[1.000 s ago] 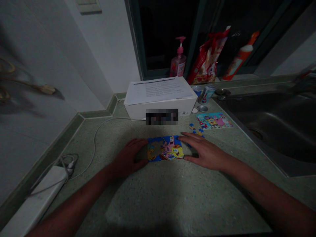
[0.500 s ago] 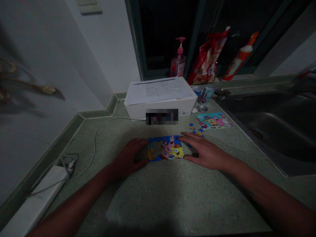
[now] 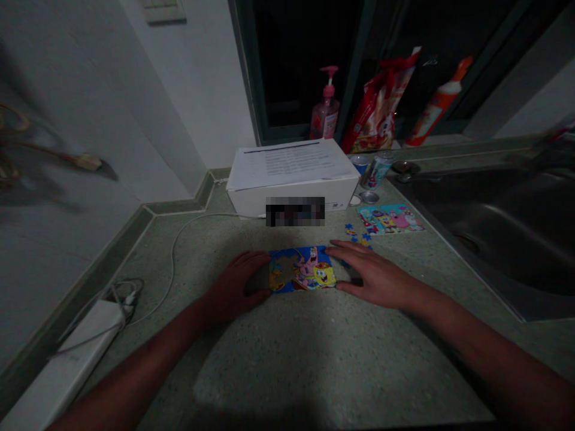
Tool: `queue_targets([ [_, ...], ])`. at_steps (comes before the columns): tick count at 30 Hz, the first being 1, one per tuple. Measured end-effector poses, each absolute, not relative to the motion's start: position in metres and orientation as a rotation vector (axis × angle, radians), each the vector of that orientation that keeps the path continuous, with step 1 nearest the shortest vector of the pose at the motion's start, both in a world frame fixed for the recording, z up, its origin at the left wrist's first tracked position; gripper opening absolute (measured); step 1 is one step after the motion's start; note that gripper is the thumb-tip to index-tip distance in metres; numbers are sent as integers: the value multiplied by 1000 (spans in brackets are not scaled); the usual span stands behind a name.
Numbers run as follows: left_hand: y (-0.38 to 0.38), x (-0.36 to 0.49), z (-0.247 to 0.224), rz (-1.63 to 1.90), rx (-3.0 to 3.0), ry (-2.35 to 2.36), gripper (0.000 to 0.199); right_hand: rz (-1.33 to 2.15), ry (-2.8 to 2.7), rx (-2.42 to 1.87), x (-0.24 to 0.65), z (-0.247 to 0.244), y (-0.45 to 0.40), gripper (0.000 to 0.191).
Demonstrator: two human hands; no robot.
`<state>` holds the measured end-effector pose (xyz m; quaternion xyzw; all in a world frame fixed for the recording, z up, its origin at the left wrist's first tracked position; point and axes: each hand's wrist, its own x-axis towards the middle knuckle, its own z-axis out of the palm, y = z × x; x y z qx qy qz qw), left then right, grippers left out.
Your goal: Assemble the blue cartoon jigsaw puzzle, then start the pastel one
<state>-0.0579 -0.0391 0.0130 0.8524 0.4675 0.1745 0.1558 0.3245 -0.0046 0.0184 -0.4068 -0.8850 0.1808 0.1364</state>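
Note:
A cartoon jigsaw puzzle (image 3: 314, 270) lies flat on the speckled counter, with a gap in its left part where the counter colour shows. My left hand (image 3: 236, 284) rests at its left edge, thumb and fingers spread around the two left corners. At the right edge, my right hand (image 3: 375, 275) has its thumb and fingertips by the right corners, also spread. Several loose blue and yellow pieces (image 3: 365, 240) lie just beyond my right hand. Behind them is a second cartoon picture (image 3: 393, 219), flat on the counter.
A white box (image 3: 294, 173) with paper on top stands behind the puzzle. A can (image 3: 377, 170) and lids are beside it. The sink (image 3: 507, 227) is at right, a power strip (image 3: 85, 347) with a cable at left. Bottles and a red bag (image 3: 375, 114) line the window.

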Motion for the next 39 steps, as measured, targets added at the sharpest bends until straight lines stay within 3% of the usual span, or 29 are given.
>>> queue_targets([
  [5, -39, -58, 13, 514, 2425, 1332, 71, 522, -2551, -1147, 324, 23, -4, 70],
  [12, -38, -65, 11, 645, 2284, 1426, 53, 415, -2319, -1273, 346, 44, 10, 39],
  [19, -39, -70, 22, 672, 2168, 1519, 42, 573, -2450, -1403, 365, 44, 17, 25],
  [24, -29, -61, 32, 665, 2140, 1520, 41, 529, -2518, -1374, 345, 38, 9, 22],
  [39, -30, -50, 3, 922, 2137, 1481, 26, 547, -2435, -1473, 338, 21, 8, 11],
])
